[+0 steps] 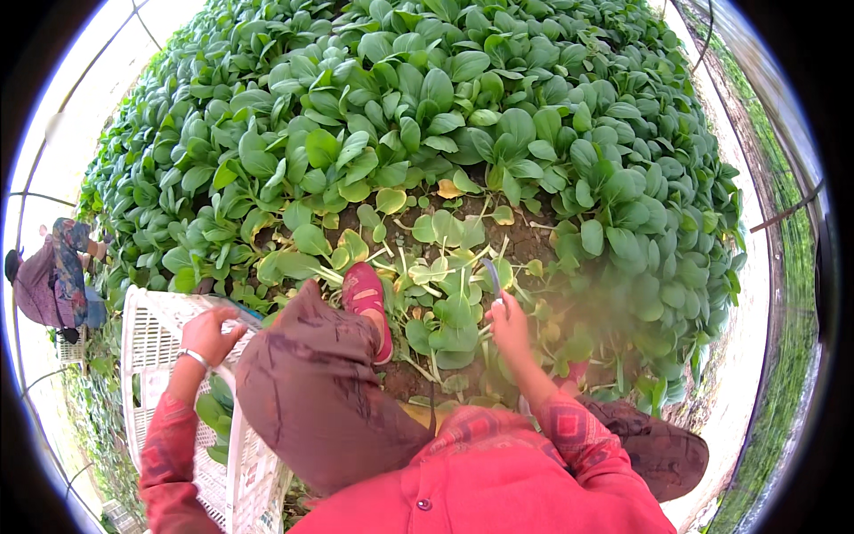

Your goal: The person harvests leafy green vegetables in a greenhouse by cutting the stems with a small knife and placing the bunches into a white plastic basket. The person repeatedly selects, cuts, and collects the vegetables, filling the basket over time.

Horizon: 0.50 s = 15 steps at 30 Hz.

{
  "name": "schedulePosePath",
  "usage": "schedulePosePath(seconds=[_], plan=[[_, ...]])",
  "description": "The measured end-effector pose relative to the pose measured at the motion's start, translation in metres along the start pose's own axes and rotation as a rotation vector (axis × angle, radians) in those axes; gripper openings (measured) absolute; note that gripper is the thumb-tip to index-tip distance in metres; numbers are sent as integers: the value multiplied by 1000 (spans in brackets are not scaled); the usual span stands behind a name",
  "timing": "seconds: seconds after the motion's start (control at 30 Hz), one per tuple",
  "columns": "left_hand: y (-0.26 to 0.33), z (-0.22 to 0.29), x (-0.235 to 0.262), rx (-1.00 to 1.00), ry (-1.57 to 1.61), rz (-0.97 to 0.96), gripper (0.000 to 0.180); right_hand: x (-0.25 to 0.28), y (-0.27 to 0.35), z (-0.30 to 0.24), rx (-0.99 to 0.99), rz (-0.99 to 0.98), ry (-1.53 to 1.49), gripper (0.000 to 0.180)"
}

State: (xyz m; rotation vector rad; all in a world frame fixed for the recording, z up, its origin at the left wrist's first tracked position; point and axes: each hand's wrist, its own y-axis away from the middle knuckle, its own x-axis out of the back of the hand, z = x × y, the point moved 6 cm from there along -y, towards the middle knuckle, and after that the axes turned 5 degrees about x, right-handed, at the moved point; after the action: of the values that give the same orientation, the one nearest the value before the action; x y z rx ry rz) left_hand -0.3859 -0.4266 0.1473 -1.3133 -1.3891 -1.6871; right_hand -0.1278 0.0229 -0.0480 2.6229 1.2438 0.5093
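My right hand (510, 331) is closed round the pale handle of a small sickle (492, 276). Its thin, curved blade points away from me over cut leaves on the soil. At the left, beside my knee, my left hand (210, 336) is at the rim of a white plastic crate (135, 347), thumb and fingers apart. Whether it touches the rim I cannot tell. Inside the crate are some green leaves (213, 409). Loose leaves and pale stalks (454, 311) lie in front of me, next to my pink shoe (363, 298).
A dense bed of leafy greens, like bok choy (427, 98), spreads ahead and to both sides. Yellowed leaves (390, 200) lie on bare soil (525, 236). Another person (53, 280) crouches at the far left by the bed. Curved frame poles (787, 212) stand at the edges.
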Motion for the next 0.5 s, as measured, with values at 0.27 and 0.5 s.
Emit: schedulePosePath(seconds=[0.27,0.5], plan=[[-82,151,10,-597,290,106,27,-14,-30,-7,44,51,122,41],[-155,293,-64,-1123,218,115,25,-71,-86,-36,2,-146,71,43]])
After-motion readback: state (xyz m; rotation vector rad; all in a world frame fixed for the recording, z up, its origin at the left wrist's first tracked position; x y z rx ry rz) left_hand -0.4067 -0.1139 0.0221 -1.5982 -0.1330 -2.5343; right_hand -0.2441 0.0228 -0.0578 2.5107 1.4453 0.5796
